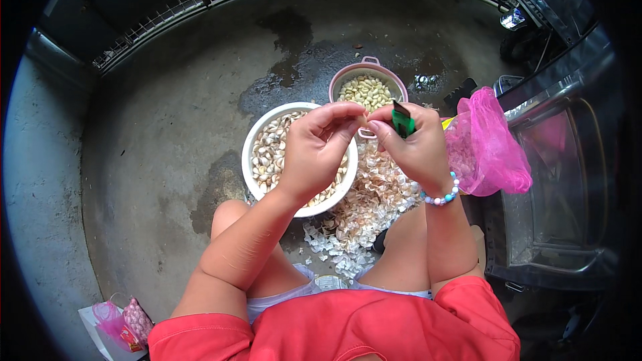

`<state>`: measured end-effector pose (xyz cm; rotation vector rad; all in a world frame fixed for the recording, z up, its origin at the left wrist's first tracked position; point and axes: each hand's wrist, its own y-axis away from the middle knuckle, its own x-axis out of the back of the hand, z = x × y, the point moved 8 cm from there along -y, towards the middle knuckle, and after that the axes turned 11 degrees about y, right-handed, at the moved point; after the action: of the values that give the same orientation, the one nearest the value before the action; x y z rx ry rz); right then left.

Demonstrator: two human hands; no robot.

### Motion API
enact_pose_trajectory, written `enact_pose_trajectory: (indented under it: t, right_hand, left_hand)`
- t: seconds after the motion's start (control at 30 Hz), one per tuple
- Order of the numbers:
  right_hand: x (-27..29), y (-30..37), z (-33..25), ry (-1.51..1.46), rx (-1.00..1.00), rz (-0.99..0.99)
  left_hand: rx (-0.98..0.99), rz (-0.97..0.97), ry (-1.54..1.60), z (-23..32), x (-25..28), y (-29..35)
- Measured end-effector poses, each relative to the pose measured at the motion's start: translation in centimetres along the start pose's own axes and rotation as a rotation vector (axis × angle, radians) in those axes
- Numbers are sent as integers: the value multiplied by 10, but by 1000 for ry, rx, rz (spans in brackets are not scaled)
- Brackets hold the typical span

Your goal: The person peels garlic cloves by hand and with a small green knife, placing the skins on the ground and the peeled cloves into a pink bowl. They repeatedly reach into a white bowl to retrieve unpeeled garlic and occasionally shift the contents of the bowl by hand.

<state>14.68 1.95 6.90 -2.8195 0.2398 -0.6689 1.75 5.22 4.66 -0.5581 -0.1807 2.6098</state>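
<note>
My left hand (317, 150) pinches a small garlic clove (364, 120) between thumb and fingertips; the fingers cover most of it. At the same clove, my right hand (418, 144) brings its thumb and forefinger together. A green-handled cutter knife (402, 120) is tucked in that right hand, its dark end pointing away from me. Below my left hand stands a white basin (248, 164) of unpeeled garlic cloves (271, 150). Beyond my hands is a pink-rimmed colander (333, 87) with peeled cloves (366, 90).
Garlic skins (371, 204) are heaped on the concrete floor between my legs. A pink mesh bag (488, 144) lies at the right, beside a dark metal frame (562, 187). Another mesh bag of garlic (137, 321) sits at lower left. Wet patches (287, 37) mark the floor.
</note>
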Motion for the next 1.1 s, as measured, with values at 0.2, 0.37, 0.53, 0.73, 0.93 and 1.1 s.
enact_pose_trajectory:
  t: [0.2, 0.37, 0.53, 0.73, 0.93, 1.1]
  right_hand:
    - [-1, 4, -29, 327, 254, 110]
    - [-8, 4, -28, 365, 317, 151]
    - [-15, 2, -29, 428, 334, 166]
    - [-16, -4, -4, 240, 132, 76]
    - [-7, -5, -7, -79, 142, 71]
    - [-9, -4, -22, 130, 383, 133]
  left_hand:
    - [-121, 59, -87, 4, 1, 3]
    - [-126, 85, -96, 6, 3, 5]
    - [129, 121, 220, -15, 7, 5]
    - [201, 151, 316, -24, 17, 3]
    - [209, 189, 425, -23, 26, -1]
    - [196, 74, 317, -24, 17, -2]
